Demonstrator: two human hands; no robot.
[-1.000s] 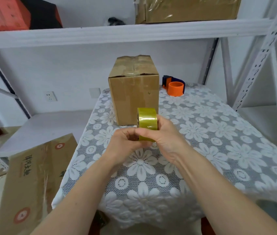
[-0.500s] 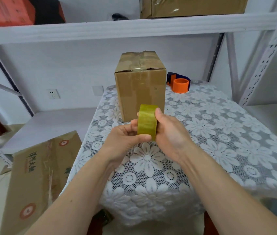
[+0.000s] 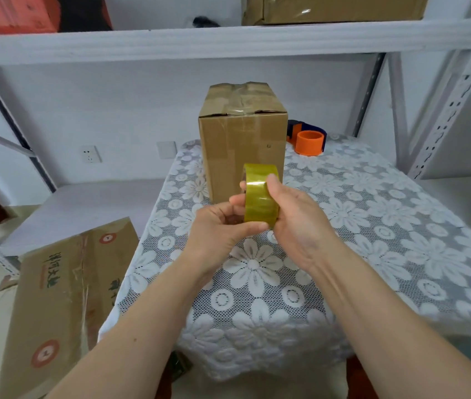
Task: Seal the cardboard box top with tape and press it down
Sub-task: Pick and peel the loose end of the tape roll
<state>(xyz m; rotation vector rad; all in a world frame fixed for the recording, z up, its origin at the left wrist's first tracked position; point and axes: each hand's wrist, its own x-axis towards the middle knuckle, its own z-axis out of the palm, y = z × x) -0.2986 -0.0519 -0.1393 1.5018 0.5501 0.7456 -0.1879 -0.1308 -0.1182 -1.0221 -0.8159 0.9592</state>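
Observation:
A tall brown cardboard box (image 3: 242, 139) stands upright at the far side of the table, its top flaps folded shut under old clear tape. A yellow-tinted roll of tape (image 3: 260, 194) is held on edge in front of the box, above the table. My left hand (image 3: 222, 228) grips its lower left side, thumb pressed along the bottom of the roll. My right hand (image 3: 294, 217) holds the right side, fingertips over the top of the band. No strip of tape is visibly pulled free.
A white lace floral cloth covers the table (image 3: 372, 226). An orange and blue tape dispenser (image 3: 309, 141) sits behind the box to the right. A large printed carton (image 3: 61, 298) leans at the left. White metal shelving (image 3: 228, 38) stands above and on both sides.
The roll has turned in my hands and sits a little higher and closer to the box. My left thumb has slid along the roll's lower edge. The view has shifted slightly.

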